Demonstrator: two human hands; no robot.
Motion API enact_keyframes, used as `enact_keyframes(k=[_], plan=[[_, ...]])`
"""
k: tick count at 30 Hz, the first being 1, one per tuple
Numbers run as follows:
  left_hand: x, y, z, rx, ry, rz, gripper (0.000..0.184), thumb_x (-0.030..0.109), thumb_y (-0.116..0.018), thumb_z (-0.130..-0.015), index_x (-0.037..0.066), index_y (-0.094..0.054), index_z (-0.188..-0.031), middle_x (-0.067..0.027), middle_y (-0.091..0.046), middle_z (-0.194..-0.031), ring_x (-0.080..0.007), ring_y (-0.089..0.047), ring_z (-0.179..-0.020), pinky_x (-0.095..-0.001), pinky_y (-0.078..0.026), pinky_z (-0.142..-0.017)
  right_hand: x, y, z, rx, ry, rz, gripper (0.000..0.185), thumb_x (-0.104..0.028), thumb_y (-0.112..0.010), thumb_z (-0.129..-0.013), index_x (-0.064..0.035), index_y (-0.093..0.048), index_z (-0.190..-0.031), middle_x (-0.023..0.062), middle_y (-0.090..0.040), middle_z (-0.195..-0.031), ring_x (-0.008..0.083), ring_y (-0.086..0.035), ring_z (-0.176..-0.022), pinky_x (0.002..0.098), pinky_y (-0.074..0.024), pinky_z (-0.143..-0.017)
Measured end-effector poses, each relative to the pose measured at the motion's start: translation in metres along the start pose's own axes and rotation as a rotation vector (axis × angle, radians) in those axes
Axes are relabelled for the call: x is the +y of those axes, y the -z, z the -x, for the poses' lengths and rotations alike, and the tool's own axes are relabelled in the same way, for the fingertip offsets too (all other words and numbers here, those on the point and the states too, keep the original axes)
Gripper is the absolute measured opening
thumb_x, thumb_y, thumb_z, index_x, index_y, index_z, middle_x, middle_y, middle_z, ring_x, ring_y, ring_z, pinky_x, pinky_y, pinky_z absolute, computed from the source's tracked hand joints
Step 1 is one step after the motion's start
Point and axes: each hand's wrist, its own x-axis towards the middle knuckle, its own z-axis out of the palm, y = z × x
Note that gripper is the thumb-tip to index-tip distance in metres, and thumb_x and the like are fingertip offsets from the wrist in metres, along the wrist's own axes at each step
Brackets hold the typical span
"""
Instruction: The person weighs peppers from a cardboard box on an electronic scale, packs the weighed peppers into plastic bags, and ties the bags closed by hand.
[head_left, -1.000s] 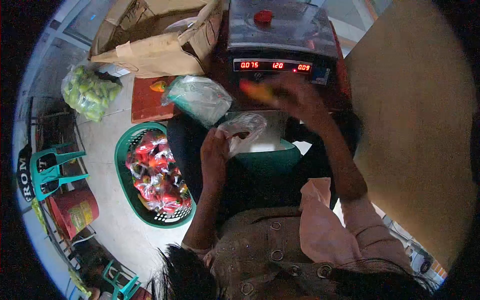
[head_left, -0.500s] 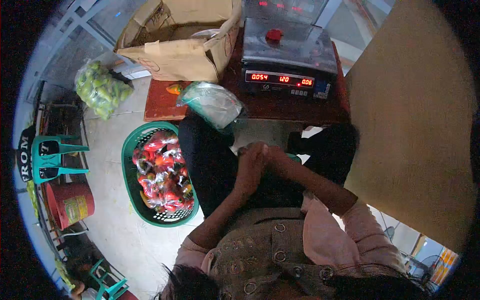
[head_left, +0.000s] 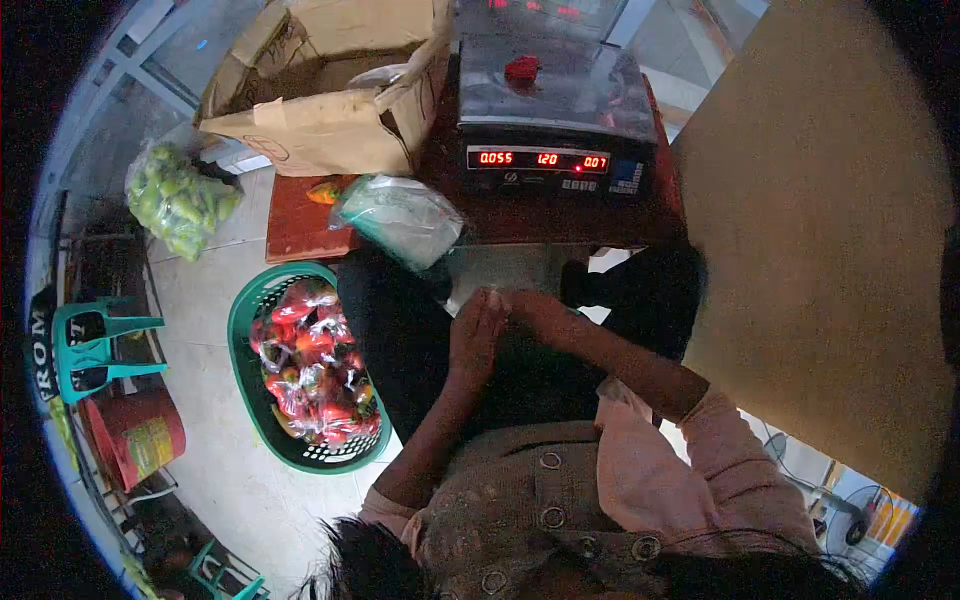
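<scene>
Huddling in front of the scale (head_left: 560, 105), the left hand (head_left: 478, 332) and right hand (head_left: 540, 315) have curled fingers, gripping what I can't tell, a plastic bag (head_left: 405, 218) lying left of the scale.

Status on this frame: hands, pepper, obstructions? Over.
Left hand and right hand together in front of table; grip contents unclear. Red pepper on scale. Nothing seen blocking the way there; plastic bag off left.

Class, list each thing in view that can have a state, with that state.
Scale: on, reading 0.055, 1.20, 0.07
Red pepper: lying on the scale
Cardboard box: open-topped
Green basket: filled with bagged peppers
Bag of green produce: bulging
Left hand and right hand: together, grip unclear
</scene>
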Motion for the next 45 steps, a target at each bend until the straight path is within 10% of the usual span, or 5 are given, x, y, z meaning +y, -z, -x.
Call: enact_keyframes(k=[11,17,29,34,45], plan=[[0.011,0.037,-0.045,0.063,-0.226,-0.091,0.033,0.033,-0.045,-0.092,0.0,-0.052,-0.096,-0.0028,-0.047,-0.078,-0.0087,-0.042,-0.069,-0.0232,-0.036,-0.061,-0.096,0.143,-0.035,-0.025,0.345,0.017,0.037,-0.035,-0.047,-0.088,-0.0019,-0.062,-0.094,0.0152,-0.063,-0.095,0.0296,-0.06,-0.09,0.0407,-0.0464,-0.079],[0.069,0.061,-0.039,0.038,-0.17,-0.086,0.029,0.031,-0.046,-0.091,0.004,-0.054,-0.096,0.0041,-0.041,-0.069,-0.005,-0.035,-0.063,-0.0204,-0.029,-0.055,-0.049,0.277,-0.123,0.93,0.29,1.084,0.036,-0.027,-0.058,-0.084,-0.0101,-0.053,-0.115,0.0073,-0.059,-0.1,0.0181,-0.059,-0.089,0.0342,-0.0452,-0.084],[0.085,0.071,-0.028,0.185,-0.08,-0.12,0.033,0.036,-0.045,-0.092,0.005,-0.057,-0.096,0.005,-0.045,-0.072,-0.004,-0.039,-0.064,-0.0183,-0.031,-0.057,-0.013,0.275,-0.162,0.731,0.271,0.45,0.042,-0.034,-0.06,-0.081,-0.0105,-0.052,-0.115,0.0088,-0.059,-0.098,0.0183,-0.056,-0.089,0.0365,-0.0437,-0.079],[0.093,0.069,-0.044,0.184,-0.155,-0.407,0.031,0.027,-0.039,-0.092,0.004,-0.053,-0.107,-0.0154,-0.056,-0.091,-0.0309,-0.054,-0.082,-0.0373,-0.042,-0.075,-0.119,0.205,-0.058,0.409,0.253,-0.379,0.049,-0.031,-0.062,-0.082,-0.0085,-0.046,-0.122,0.0097,-0.056,-0.113,0.0189,-0.053,-0.104,0.0335,-0.0414,-0.092],[0.141,0.07,-0.067,-0.007,-0.178,0.133,0.03,0.032,-0.046,-0.092,0.007,-0.059,-0.103,0.0071,-0.038,-0.058,-0.0031,-0.034,-0.049,-0.0186,-0.025,-0.045,-0.166,0.131,-0.037,0.226,0.424,-0.041,0.047,-0.017,-0.062,-0.08,-0.0078,-0.046,-0.123,0.0116,-0.058,-0.11,0.0206,-0.057,-0.099,0.0341,-0.0453,-0.086]])
